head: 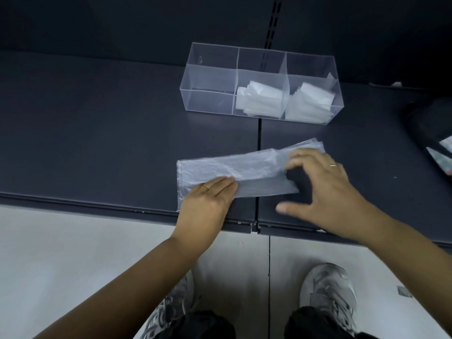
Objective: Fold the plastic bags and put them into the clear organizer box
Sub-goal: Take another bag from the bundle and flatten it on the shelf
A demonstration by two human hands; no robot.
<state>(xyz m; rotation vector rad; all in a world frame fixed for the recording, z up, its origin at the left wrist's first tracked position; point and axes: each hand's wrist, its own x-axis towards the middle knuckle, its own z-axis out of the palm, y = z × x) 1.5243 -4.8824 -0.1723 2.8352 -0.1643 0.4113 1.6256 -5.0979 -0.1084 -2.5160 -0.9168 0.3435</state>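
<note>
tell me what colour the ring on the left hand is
Gold, on the left hand; the ring shows best in the head view.

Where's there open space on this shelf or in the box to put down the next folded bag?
The left compartment of the clear box is bare; the middle and right ones hold folded bags. The dark shelf left of the box and the bag being folded is open. The right is crowded: right hand, dark object.

No readable text anywhere — no labels (or numbers).
</note>
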